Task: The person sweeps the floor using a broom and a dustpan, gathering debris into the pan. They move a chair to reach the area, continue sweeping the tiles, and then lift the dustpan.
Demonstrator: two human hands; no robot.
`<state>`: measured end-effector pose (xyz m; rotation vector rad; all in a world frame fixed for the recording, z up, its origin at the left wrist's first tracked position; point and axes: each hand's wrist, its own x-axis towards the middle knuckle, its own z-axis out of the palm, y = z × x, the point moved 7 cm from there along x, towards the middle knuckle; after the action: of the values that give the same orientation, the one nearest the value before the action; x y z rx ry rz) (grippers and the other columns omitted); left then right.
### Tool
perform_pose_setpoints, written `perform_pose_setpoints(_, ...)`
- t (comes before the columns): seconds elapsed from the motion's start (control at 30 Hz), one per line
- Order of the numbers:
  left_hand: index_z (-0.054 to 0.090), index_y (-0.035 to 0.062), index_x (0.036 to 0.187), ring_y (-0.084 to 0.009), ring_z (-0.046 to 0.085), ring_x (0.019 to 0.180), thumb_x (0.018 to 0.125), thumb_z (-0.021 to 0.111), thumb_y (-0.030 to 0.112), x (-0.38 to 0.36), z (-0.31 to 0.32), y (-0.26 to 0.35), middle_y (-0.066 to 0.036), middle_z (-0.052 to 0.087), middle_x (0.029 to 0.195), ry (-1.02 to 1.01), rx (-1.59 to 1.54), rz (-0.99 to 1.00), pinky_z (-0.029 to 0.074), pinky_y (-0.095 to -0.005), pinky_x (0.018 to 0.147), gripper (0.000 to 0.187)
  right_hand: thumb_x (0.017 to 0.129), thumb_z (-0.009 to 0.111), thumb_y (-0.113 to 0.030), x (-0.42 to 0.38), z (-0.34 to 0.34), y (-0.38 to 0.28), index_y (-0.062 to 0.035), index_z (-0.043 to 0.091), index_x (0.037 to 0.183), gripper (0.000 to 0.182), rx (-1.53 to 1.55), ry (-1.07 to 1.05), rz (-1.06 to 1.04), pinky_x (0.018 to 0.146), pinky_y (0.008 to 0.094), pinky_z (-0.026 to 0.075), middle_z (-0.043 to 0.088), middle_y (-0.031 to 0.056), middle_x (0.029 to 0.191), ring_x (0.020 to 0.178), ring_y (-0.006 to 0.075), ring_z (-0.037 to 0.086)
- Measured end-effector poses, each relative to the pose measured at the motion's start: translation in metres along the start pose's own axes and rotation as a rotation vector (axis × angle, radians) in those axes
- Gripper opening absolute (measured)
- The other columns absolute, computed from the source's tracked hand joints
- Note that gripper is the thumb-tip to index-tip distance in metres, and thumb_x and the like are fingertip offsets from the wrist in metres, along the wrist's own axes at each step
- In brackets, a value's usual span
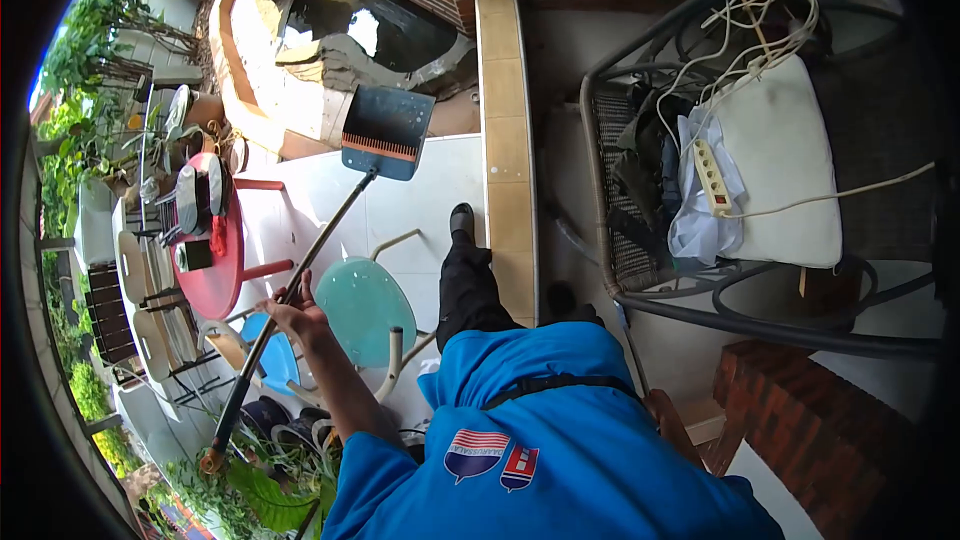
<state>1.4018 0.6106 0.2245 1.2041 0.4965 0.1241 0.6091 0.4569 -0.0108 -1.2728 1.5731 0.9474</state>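
Observation:
The long dark pole (330, 228) of a dustpan is in my left hand (299, 316), its fingers closed around it. At the pole's far end, the black dustpan (388, 130) with an orange toothed strip hangs over pale floor tiles, open side facing away from me. The pole's near end reaches the plants at lower left. My right hand (668, 422) shows only in part beside my blue shirt, its fingers mostly hidden. A thin pole (634, 355) runs up to it; whether the hand grips that pole is unclear.
Left of my legs stand a green-topped stool (366, 312), a blue seat (278, 353) and a red table (222, 270) bearing shoes. A tan tiled ledge (507, 130) runs beside my foot. On the right, a wicker chair (597, 180) holds a cushion, cables and a power strip.

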Motion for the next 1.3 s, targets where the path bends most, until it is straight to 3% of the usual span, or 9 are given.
perform_pose_setpoints(0.27,0.048,0.0014,0.072,-0.0346,0.062,0.089,0.096,0.034,0.049,0.191,0.057,-0.112,-0.019,0.058,0.080,-0.061,-0.018,-0.215,0.057,-0.0474,0.080,0.055,0.080,0.060,-0.030,-0.026,-0.003,-0.207,0.0100,0.063,0.089,0.041,-0.108,0.000,-0.017,0.066,0.0421,0.051,0.062,0.0304,0.083,0.077,0.0390,0.065)
perform_pose_setpoints(0.5,0.045,0.0017,0.072,-0.0319,0.062,0.087,0.097,0.037,0.043,0.229,0.128,-0.107,-0.020,0.057,0.085,-0.046,0.108,-0.251,0.057,-0.0445,0.081,0.049,0.081,0.062,-0.035,-0.046,-0.006,-0.288,0.0115,0.062,0.088,0.047,-0.105,0.005,-0.111,0.065,0.0418,0.051,0.063,0.0294,0.081,0.075,0.0369,0.065)
perform_pose_setpoints(0.6,0.045,0.0030,0.073,-0.0268,0.062,0.079,0.097,0.037,0.041,0.238,0.155,-0.102,-0.010,0.054,0.078,-0.088,0.122,-0.235,0.058,-0.0441,0.080,0.046,0.079,0.059,-0.027,-0.138,-0.058,-0.406,0.0078,0.065,0.088,0.037,0.342,0.043,0.211,0.064,0.0457,0.049,0.062,0.0231,0.079,0.063,0.0327,0.061)
perform_pose_setpoints(0.63,0.045,0.0032,0.073,-0.0253,0.061,0.076,0.097,0.037,0.043,0.241,0.165,-0.101,-0.008,0.053,0.076,-0.085,0.119,-0.239,0.057,-0.0437,0.080,0.047,0.081,0.058,-0.035,-0.176,-0.075,-0.447,0.0076,0.065,0.085,0.043,0.431,0.032,0.305,0.060,0.0453,0.048,0.061,0.0194,0.075,0.058,0.0306,0.058)
perform_pose_setpoints(0.73,0.044,0.0041,0.073,-0.0223,0.059,0.072,0.095,0.036,0.050,0.253,0.192,-0.107,-0.005,0.051,0.071,-0.129,0.144,-0.276,0.057,-0.0431,0.081,0.052,0.080,0.057,-0.031,-0.123,-0.048,-0.435,0.0065,0.065,0.087,0.039,0.166,0.035,0.097,0.062,0.0436,0.048,0.060,0.0194,0.073,0.061,0.0311,0.059)
perform_pose_setpoints(0.83,0.043,0.0052,0.072,-0.0222,0.060,0.073,0.096,0.035,0.050,0.263,0.228,-0.112,-0.005,0.051,0.070,-0.188,0.194,-0.291,0.057,-0.0439,0.079,0.051,0.077,0.057,-0.025,-0.107,-0.042,-0.450,0.0062,0.064,0.088,0.034,0.615,0.221,-0.145,0.066,0.0420,0.048,0.060,0.0216,0.072,0.066,0.0313,0.061)
perform_pose_setpoints(0.97,0.043,0.0065,0.072,-0.0249,0.060,0.074,0.098,0.033,0.044,0.281,0.271,-0.122,-0.006,0.049,0.069,-0.235,0.238,-0.239,0.057,-0.0470,0.077,0.046,0.072,0.059,-0.013,-0.166,-0.118,-0.557,0.0062,0.061,0.087,0.025,0.339,0.238,-0.014,0.068,0.0382,0.047,0.062,0.0229,0.075,0.070,0.0282,0.062)
perform_pose_setpoints(1.1,0.043,0.0077,0.070,-0.0275,0.058,0.076,0.095,0.031,0.053,0.311,0.306,-0.149,-0.007,0.048,0.068,-0.207,0.246,-0.312,0.053,-0.0516,0.083,0.053,0.071,0.062,-0.019,-0.113,-0.115,-0.587,0.0036,0.060,0.085,0.027,0.485,0.309,-0.187,0.068,0.0393,0.047,0.063,0.0206,0.077,0.074,0.0316,0.062)
perform_pose_setpoints(1.3,0.042,0.0080,0.069,-0.0282,0.059,0.076,0.095,0.029,0.053,0.338,0.370,-0.167,-0.006,0.048,0.067,-0.297,0.337,-0.309,0.052,-0.0521,0.083,0.054,0.073,0.063,-0.019,-0.092,-0.158,-0.660,0.0025,0.059,0.084,0.024,0.731,0.360,-0.162,0.060,0.0355,0.046,0.061,0.0132,0.070,0.066,0.0201,0.059)
